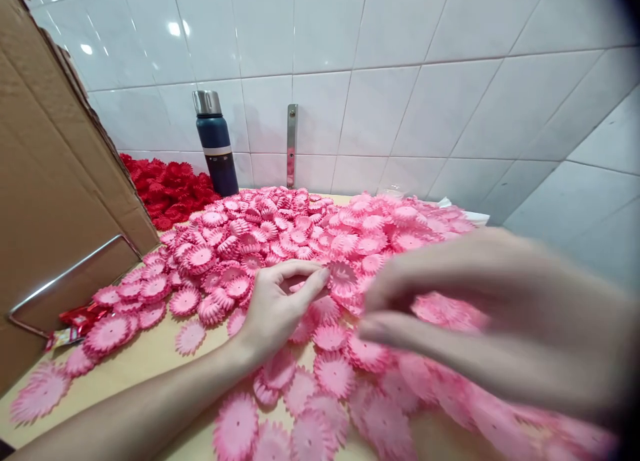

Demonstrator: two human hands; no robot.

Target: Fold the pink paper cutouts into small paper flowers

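Note:
My left hand (283,304) is closed in a pinch, thumb against forefinger, on the edge of a pink scalloped fabric flower disc (343,279). To its right, and closer to the camera, is my right hand (450,301), smeared by motion. Its thumb and fingers curl toward each other in a pinch; whatever they hold, if anything, cannot be made out. Both hands are over a large heap of pink flower discs (270,231) with frilled edges, many with a small dark hole in the middle. Loose discs (334,374) lie below the hands on the yellowish tabletop (193,381).
A dark blue bottle (217,147) with a steel cap stands at the back left beside a pile of red discs (167,187). Cardboard (65,161) with a metal wire handle rises at left, near a red wrapper (83,317). A metal bracket (292,144) is against the tiled wall (390,34).

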